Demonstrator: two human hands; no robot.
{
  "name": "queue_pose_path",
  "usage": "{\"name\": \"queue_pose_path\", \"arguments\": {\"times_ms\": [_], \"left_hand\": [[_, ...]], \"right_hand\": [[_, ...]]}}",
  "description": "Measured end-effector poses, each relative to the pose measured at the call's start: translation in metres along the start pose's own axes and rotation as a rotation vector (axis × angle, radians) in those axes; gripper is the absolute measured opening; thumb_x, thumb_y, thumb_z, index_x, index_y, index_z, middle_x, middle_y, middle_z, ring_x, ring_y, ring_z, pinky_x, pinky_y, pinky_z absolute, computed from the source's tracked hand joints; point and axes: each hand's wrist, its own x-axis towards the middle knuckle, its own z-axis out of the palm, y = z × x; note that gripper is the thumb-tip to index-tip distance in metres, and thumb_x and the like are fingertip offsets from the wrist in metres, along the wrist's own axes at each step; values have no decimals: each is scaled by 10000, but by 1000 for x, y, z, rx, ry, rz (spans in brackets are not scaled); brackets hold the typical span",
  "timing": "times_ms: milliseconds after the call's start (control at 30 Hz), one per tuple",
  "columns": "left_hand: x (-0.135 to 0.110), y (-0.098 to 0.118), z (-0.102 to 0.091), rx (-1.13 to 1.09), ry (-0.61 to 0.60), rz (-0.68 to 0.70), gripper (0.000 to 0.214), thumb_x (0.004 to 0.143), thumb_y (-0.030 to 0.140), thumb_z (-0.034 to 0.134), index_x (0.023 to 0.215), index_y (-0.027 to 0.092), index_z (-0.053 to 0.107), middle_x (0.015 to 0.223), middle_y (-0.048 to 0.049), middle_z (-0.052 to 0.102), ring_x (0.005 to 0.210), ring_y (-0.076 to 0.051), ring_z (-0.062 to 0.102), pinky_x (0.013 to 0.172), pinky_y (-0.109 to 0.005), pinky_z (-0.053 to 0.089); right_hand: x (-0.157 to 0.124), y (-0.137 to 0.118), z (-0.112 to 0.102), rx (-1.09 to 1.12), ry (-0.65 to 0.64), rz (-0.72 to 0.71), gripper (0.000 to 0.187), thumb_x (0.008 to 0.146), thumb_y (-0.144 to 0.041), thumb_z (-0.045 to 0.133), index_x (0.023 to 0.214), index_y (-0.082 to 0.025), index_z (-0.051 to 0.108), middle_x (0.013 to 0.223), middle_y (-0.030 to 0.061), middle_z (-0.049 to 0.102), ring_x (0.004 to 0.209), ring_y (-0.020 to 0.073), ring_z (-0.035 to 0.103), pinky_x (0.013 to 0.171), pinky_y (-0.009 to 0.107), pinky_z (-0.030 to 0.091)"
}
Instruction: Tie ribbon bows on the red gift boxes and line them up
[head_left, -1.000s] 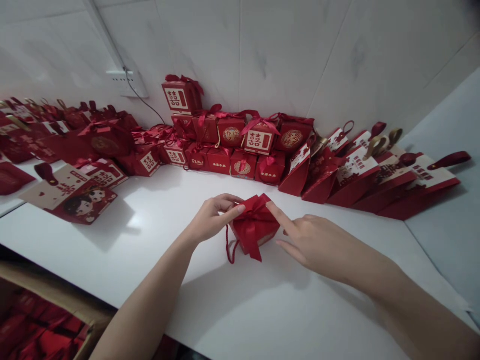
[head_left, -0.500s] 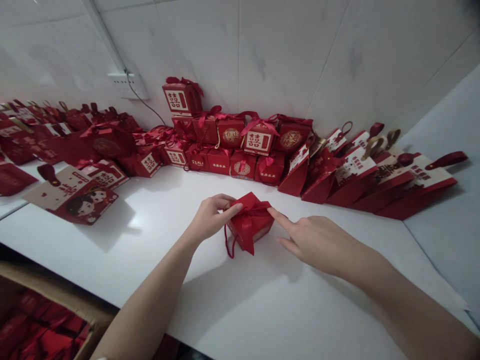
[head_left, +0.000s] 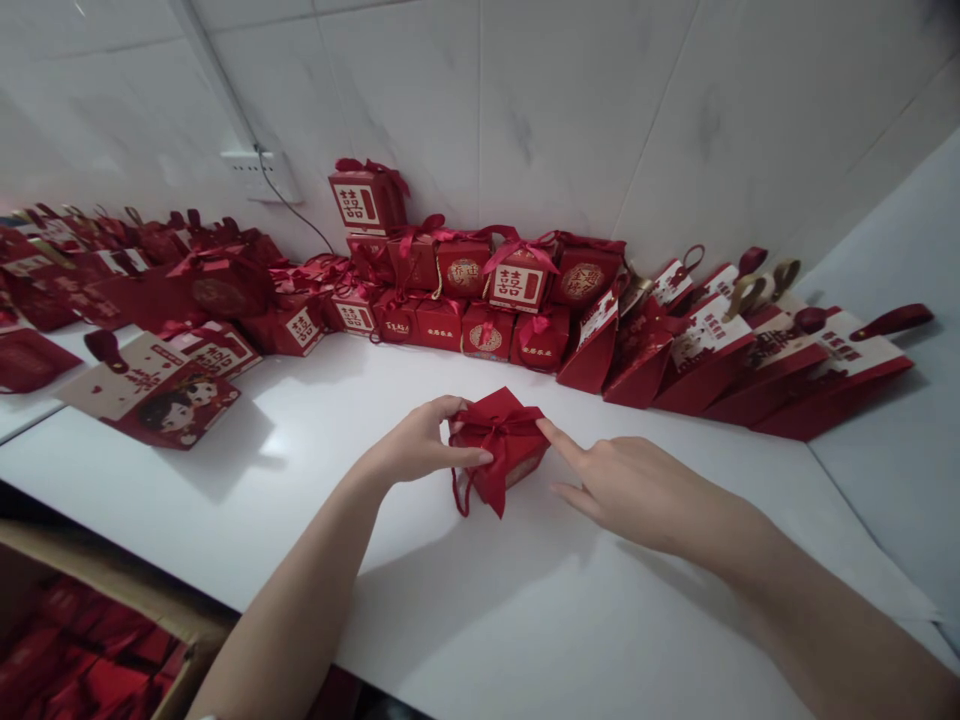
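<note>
A small red gift box stands on the white table, tied on top with a red ribbon bow. One ribbon tail hangs down its front, and a dark red cord loops at its left side. My left hand grips the box from the left, thumb on the ribbon and fingers at the far left edge; some fingertips are hidden. From the right, my right hand touches the ribbon's right end with its stretched index finger. Its thumb is apart below, so this hand is open.
Stacked red gift boxes line the wall behind, with triangular gift boxes at right. A handled box stands at left before many more. Below the table's front edge, a cardboard carton holds red boxes. A wall socket has a cable.
My left thumb has slid from the box's top left toward the front, below the knot. The ribbon has shifted slightly; my right index finger stays at the ribbon's right end.
</note>
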Motion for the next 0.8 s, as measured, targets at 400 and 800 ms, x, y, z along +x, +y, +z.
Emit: {"name": "queue_pose_path", "arguments": {"times_ms": [400, 800], "left_hand": [[0, 4, 2, -404, -72, 122, 257, 850, 418, 686, 720, 203, 741, 1347, -81, 546, 1244, -293, 537, 1056, -454, 433], [4, 2, 0, -428, -120, 110, 134, 795, 208, 654, 667, 170, 661, 1422, -73, 493, 1264, -307, 520, 988, -435, 466]], "right_hand": [[5, 2, 8, -86, 145, 53, 663, 962, -206, 453, 1563, -186, 175, 822, 53, 732, 718, 251, 694, 582, 313, 354], [7, 1, 10, -62, 128, 28, 652, 961, -240, 445, 1543, -97, 187, 757, 80, 732, 700, 255, 710, 566, 295, 361]]}}
